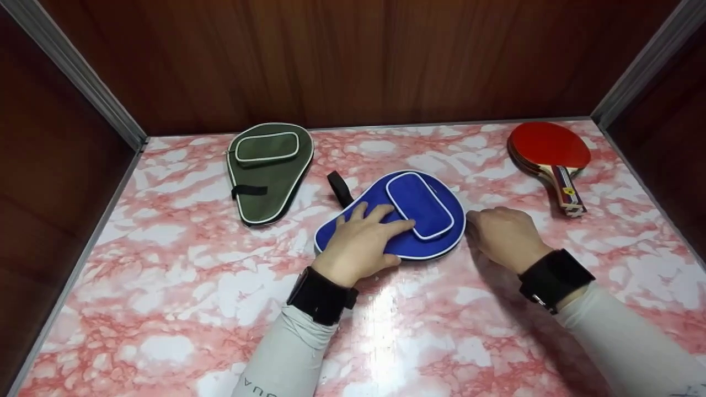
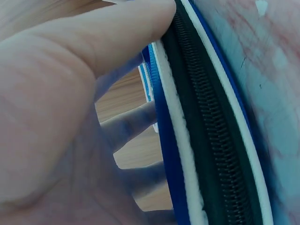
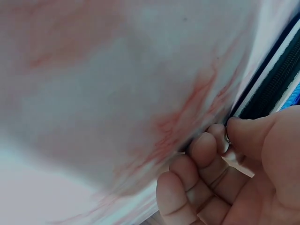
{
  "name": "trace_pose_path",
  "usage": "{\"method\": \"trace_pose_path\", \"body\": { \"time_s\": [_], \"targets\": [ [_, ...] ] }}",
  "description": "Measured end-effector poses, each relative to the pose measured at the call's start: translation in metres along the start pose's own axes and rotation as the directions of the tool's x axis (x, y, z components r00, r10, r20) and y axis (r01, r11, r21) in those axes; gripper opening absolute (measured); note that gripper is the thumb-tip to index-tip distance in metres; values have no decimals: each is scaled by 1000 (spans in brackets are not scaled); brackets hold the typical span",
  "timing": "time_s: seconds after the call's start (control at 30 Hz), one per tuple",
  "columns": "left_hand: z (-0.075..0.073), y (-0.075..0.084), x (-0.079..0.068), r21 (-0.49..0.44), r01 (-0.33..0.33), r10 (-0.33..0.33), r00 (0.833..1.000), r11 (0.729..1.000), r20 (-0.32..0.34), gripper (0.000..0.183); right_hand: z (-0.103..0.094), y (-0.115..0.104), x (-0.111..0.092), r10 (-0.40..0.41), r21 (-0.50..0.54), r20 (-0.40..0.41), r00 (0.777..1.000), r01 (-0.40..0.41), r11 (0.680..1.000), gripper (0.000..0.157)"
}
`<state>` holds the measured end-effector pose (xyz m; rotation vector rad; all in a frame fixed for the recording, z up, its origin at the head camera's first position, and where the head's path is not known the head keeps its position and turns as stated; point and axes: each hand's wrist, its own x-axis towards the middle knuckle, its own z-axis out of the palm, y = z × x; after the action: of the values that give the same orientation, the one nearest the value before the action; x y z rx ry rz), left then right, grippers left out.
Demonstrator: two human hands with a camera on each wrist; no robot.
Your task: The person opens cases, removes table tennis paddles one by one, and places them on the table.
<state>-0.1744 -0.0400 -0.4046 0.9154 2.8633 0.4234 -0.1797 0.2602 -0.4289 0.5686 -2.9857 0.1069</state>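
Observation:
A blue table tennis paddle case (image 1: 424,207) with white piping lies flat, its wide end to the right and a small pocket on top. My left hand (image 1: 361,242) rests on it with fingers spread, the thumb at the near edge beside the black zipper (image 2: 206,93). At the wide end, my right hand (image 1: 504,234) has its fingers curled, thumb and forefinger pinching the zipper pull (image 3: 227,136), mostly hidden between the fingertips. The toothed zipper strip shows unbroken along the side in the left wrist view.
An olive green paddle case (image 1: 276,176) lies at the back left. Stacked table tennis paddles (image 1: 549,146), red side up, sit at the back right. Brown wood-grain panels (image 1: 364,60) enclose the pink marbled table (image 1: 176,309). A black strap loop (image 1: 340,189) sticks out behind the blue case.

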Motion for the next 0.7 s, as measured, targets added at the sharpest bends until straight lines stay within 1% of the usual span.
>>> {"method": "trace_pose_path", "body": {
  "time_s": [0.17, 0.27, 0.47, 0.7],
  "targets": [
    [0, 2, 0, 4, 4, -4, 1000, 1000, -1, 70, 0, 0, 2, 6, -14, 17, 1000, -6, 1000, 20],
    [-1, 2, 1, 2, 5, -5, 1000, 1000, 2, 69, 0, 0, 1, 4, -13, 5, 1000, -4, 1000, 19],
    [-2, 3, 1, -8, 13, -13, 1000, 1000, 7, 69, 2, -3, -3, -13, -14, -47, 999, 12, 1000, 18],
    [-1, 3, 0, -11, 14, -14, 1000, 1000, 6, 69, 3, -9, -9, -11, -25, -41, 999, 10, 1000, 17]
  ]
}}
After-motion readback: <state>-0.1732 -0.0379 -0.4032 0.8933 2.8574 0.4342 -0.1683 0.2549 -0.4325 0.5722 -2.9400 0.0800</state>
